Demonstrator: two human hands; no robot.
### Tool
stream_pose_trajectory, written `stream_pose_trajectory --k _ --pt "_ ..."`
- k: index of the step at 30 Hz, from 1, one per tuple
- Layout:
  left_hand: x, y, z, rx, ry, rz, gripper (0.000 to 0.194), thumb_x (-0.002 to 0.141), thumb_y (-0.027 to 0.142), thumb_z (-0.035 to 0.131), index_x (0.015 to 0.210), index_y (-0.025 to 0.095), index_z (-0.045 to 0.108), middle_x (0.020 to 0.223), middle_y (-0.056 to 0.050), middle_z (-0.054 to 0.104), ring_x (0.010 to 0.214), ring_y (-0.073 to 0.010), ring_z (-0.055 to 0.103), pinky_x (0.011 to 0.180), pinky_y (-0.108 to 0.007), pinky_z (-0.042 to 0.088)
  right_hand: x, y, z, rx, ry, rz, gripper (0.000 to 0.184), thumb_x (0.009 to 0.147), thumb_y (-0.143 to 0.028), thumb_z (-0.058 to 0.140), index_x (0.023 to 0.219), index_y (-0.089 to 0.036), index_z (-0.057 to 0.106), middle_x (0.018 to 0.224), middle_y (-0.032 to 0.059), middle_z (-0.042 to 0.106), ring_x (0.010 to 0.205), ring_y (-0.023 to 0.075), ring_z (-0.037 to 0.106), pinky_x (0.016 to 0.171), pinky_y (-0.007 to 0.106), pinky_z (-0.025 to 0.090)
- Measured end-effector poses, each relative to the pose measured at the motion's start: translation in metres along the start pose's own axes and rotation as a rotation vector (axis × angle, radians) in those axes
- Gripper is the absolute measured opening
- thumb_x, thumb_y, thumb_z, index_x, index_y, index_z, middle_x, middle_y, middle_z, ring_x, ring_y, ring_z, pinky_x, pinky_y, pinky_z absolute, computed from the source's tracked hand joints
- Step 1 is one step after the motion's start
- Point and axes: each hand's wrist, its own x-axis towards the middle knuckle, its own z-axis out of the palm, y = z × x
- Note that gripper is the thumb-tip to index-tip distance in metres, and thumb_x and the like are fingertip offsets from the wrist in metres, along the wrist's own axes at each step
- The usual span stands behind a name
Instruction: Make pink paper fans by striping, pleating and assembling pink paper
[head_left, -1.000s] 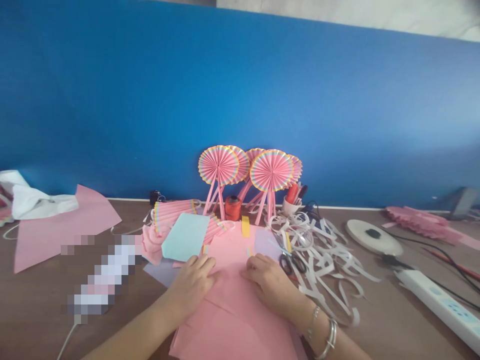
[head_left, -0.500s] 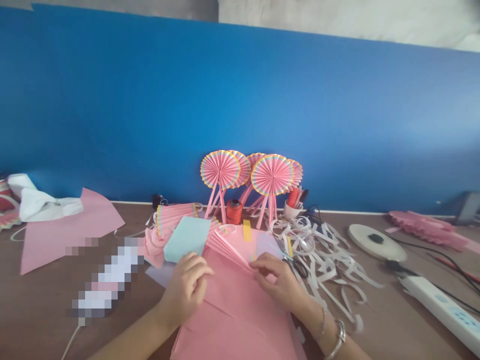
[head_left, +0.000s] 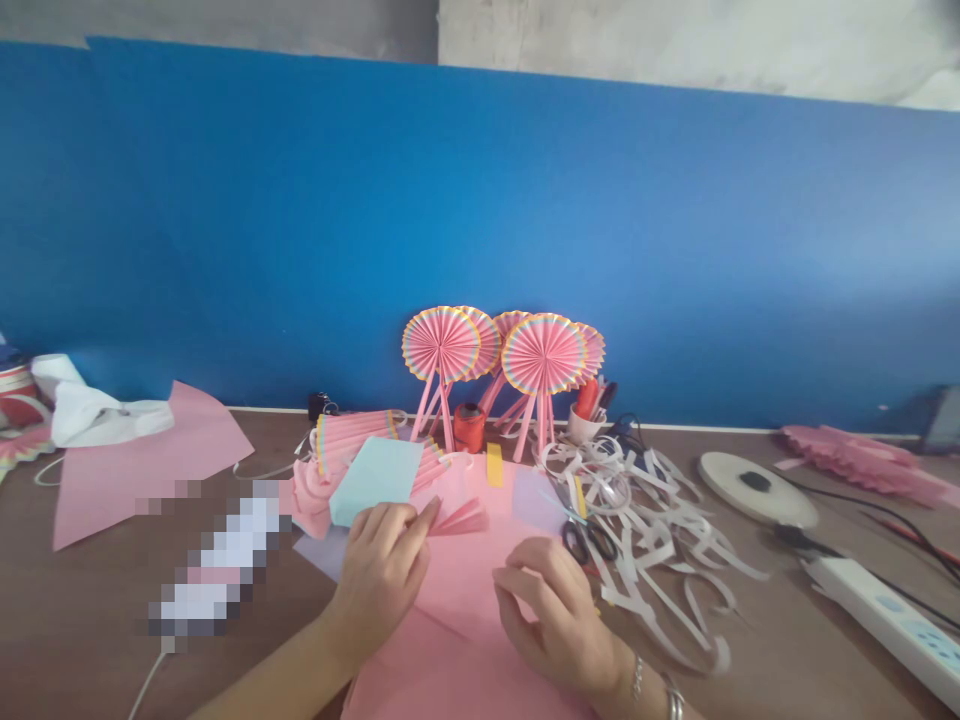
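Paper strip (head_left: 463,517), pink and pleated, at the far part of the pink sheets (head_left: 465,675).
Left hand (head_left: 381,570) meets the strip's left end at the fingertips; whether it grips cannot be told. Right hand (head_left: 555,615), fingers curled and thumb apart from them, is over the sheets. Scissors (head_left: 576,540) lie just beyond it; pleated fans (head_left: 544,355) stand farther back on the surface (head_left: 795,620).

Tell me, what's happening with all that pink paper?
A person's left hand seems to hold the end of a small pleated pink piece. The right hand is half curled over the pink paper, with nothing visible in it. Farther back, round pink fans stand before a blue panel; scissors lie by curly white strips.
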Motion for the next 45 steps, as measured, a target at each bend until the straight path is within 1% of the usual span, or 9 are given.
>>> stream_pose_trajectory --k 2,5,11,16,20,23,31,38,45 --pt "-0.001 0.000 0.002 0.147 -0.084 0.111 0.041 0.089 0.009 0.034 0.123 0.019 0.054 0.082 -0.007 0.057 0.081 -0.0212 0.051 0.075 -0.036 0.036 0.002 -0.002 0.000 -0.099 0.034 -0.035 0.033 0.080 -0.008 0.052 0.109 -0.023 0.053 0.096 0.0080 0.062 0.094 0.0218 0.056 0.082 0.036 0.042" --pt "-0.004 0.005 0.011 0.167 -0.212 0.208 0.042 0.091 0.006 0.030 0.126 0.018 0.049 0.086 -0.007 0.057 0.082 -0.0212 0.049 0.074 -0.036 0.036 0.004 -0.001 0.007 -0.173 -0.115 0.020 0.037 0.082 -0.013 0.052 0.118 -0.021 0.050 0.114 0.0106 0.059 0.111 0.0258 0.048 0.090 0.040 0.035" --pt "-0.009 0.011 0.022 0.042 -0.400 0.222 0.033 0.094 0.013 0.030 0.120 0.019 0.049 0.089 -0.005 0.053 0.084 -0.0212 0.047 0.073 -0.034 0.038 -0.003 0.015 0.023 -0.182 -0.380 0.097 0.013 0.080 -0.008 0.049 0.077 -0.018 0.058 0.077 0.0043 0.058 0.075 0.0180 0.048 0.072 0.033 0.032" --pt "-0.013 0.006 0.013 0.047 -0.521 0.172 0.031 0.087 0.005 0.039 0.109 0.019 0.056 0.090 -0.005 0.055 0.083 -0.0217 0.048 0.071 -0.033 0.039 -0.009 0.021 0.020 -0.138 -0.569 0.203 0.015 0.072 -0.005 0.049 0.074 -0.018 0.056 0.078 0.0041 0.058 0.073 0.0180 0.048 0.066 0.030 0.031" --pt "-0.012 -0.002 0.004 -0.082 -0.535 0.028 0.027 0.090 0.009 0.037 0.086 0.019 0.062 0.086 -0.005 0.058 0.082 -0.0201 0.053 0.071 -0.031 0.040 -0.010 0.026 0.016 0.035 -0.557 0.399 0.021 0.069 0.000 0.044 0.074 -0.018 0.055 0.076 0.0020 0.058 0.075 0.0166 0.050 0.069 0.028 0.035" --pt "-0.007 -0.008 0.000 -0.187 -0.539 -0.084 0.026 0.091 0.015 0.040 0.081 0.019 0.064 0.084 -0.004 0.060 0.084 -0.0190 0.056 0.073 -0.030 0.041 -0.009 0.031 0.014 0.178 -0.506 0.514 0.019 0.068 -0.001 0.045 0.072 -0.018 0.054 0.073 0.0005 0.057 0.072 0.0151 0.051 0.067 0.026 0.037" --pt "-0.002 -0.022 -0.001 -0.309 -0.512 -0.234 0.024 0.085 0.018 0.045 0.085 0.023 0.068 0.087 -0.004 0.068 0.089 -0.0218 0.059 0.080 -0.035 0.041 -0.003 0.037 0.012 0.280 -0.464 0.571 0.018 0.080 -0.010 0.045 0.071 -0.019 0.058 0.072 0.0008 0.059 0.073 0.0157 0.052 0.067 0.026 0.038" --pt "-0.003 -0.023 0.004 -0.355 -0.483 -0.324 0.030 0.087 0.023 0.039 0.086 0.021 0.069 0.086 -0.006 0.062 0.083 -0.0206 0.061 0.076 -0.033 0.045 -0.002 0.040 0.019 0.304 -0.425 0.655 0.017 0.077 -0.010 0.044 0.066 -0.018 0.055 0.069 0.0001 0.056 0.064 0.0131 0.050 0.060 0.024 0.036" --pt "-0.003 -0.026 0.010 -0.399 -0.423 -0.337 0.017 0.082 0.019 0.045 0.081 0.021 0.061 0.086 -0.003 0.065 0.086 -0.0201 0.061 0.079 -0.032 0.045 -0.004 0.043 0.024 0.294 -0.432 0.765 0.011 0.076 -0.015 0.047 0.068 -0.018 0.053 0.060 -0.0026 0.052 0.058 0.0121 0.047 0.054 0.022 0.032"
